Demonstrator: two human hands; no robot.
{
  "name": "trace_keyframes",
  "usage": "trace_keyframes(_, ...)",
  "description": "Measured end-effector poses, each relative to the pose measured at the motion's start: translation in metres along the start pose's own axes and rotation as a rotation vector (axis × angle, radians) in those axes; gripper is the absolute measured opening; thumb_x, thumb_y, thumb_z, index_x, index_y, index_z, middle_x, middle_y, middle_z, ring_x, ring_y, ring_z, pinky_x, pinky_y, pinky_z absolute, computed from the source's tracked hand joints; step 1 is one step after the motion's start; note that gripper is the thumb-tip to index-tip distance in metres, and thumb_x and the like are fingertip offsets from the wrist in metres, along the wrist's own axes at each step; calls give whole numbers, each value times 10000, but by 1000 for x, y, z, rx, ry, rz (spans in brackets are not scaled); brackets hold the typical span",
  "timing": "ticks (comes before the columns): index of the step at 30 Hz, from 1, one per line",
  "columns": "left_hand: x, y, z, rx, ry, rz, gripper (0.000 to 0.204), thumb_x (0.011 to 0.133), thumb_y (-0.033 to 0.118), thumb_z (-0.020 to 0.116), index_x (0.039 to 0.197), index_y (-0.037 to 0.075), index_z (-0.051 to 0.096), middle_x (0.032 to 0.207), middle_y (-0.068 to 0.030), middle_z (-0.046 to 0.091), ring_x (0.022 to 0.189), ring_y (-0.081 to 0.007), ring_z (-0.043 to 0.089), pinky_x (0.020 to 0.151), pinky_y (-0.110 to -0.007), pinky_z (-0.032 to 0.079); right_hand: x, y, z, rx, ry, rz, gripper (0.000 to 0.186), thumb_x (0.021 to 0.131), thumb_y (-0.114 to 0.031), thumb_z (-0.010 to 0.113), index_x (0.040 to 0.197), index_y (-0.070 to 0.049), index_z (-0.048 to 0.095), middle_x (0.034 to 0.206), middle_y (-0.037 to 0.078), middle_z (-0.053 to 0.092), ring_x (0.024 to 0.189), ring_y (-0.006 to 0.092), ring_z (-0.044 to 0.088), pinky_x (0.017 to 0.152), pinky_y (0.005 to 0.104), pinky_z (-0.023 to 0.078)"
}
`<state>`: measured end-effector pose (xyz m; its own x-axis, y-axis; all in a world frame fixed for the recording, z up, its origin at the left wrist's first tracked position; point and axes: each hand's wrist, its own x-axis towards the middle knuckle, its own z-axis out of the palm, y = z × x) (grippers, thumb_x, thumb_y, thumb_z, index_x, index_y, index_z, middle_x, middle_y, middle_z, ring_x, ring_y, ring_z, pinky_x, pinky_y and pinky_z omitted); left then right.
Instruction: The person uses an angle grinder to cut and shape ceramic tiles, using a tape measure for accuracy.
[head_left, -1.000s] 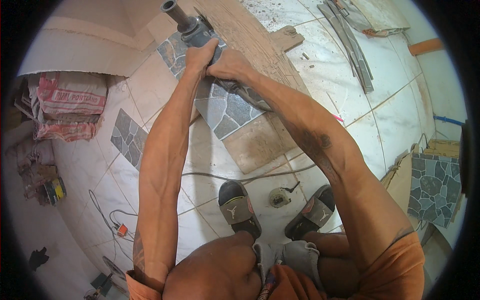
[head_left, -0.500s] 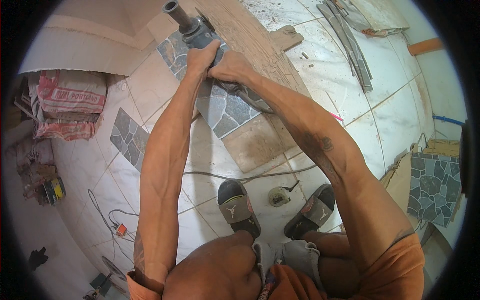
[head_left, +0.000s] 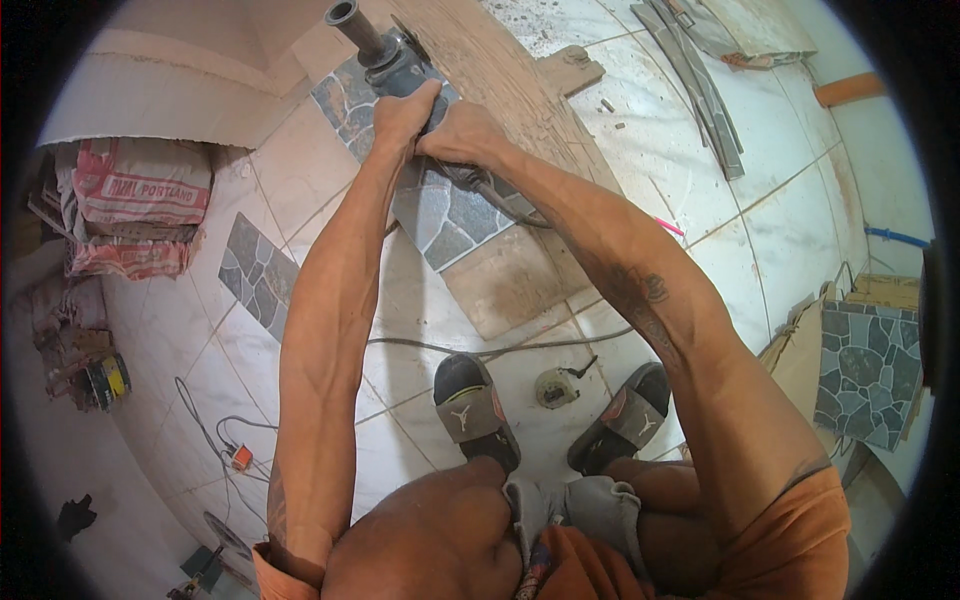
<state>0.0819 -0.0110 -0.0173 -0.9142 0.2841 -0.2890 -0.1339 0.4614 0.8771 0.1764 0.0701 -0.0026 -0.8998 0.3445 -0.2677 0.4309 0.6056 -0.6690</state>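
An angle grinder [head_left: 402,72] with a dark body and a tube-like side handle [head_left: 352,28] lies over a grey stone-pattern tile [head_left: 462,225] at the top centre. My left hand [head_left: 402,112] is closed around its body just behind the head. Right behind it, my right hand [head_left: 460,132] grips the rear of the body, where the power cord [head_left: 510,208] comes out. A thin edge of the disc [head_left: 408,36] shows to the right of the head, over a dusty wooden plank [head_left: 500,60]. Hands and tool hide the tile's middle.
A brown square tile [head_left: 505,285] lies under the patterned one. A cut tile piece [head_left: 256,272] is to the left, narrow tile strips [head_left: 705,100] at upper right. Cement bags [head_left: 145,190] stand at left. The cord crosses before my feet, near a round roll-like object [head_left: 553,389].
Both hands keep the same grip on the grinder. Relative to the tile and plank, hands and tool have shifted very slightly toward me.
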Motion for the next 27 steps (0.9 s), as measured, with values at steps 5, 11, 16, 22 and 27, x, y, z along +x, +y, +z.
trace_keyframes(5,2,-5,-3,27,-39,-9,602,732,381,730,1003,-151,648,999,-187,676,859,-224,654,739,-340,508,-1,0,3,40,7,17,509,600,-340,629,837,105,699,892,314,675,896,411,686,766,411,554)
trace_keyframes(11,-8,-2,1,-14,-40,23,587,732,376,721,977,-153,653,984,-187,679,853,-219,651,733,-334,503,-6,3,1,26,12,2,510,612,-338,625,852,106,700,904,320,672,906,417,684,785,411,552)
trace_keyframes(16,-8,-3,2,20,15,17,496,705,340,742,894,-115,693,911,-169,707,813,-224,683,729,-342,520,-5,5,3,52,1,6,510,620,-329,627,874,106,700,925,322,672,927,414,682,800,409,550)
trace_keyframes(22,-5,-9,3,-16,8,34,512,696,352,740,897,-117,696,918,-179,709,825,-233,685,747,-346,520,-7,4,2,33,-11,33,519,625,-329,629,891,111,698,940,319,674,944,405,683,805,407,551)
trace_keyframes(27,1,-14,3,34,19,37,548,683,378,737,908,-119,696,932,-198,711,845,-248,688,764,-350,517,-7,6,4,25,-6,10,534,626,-343,631,893,113,697,933,318,675,945,401,685,804,406,552)
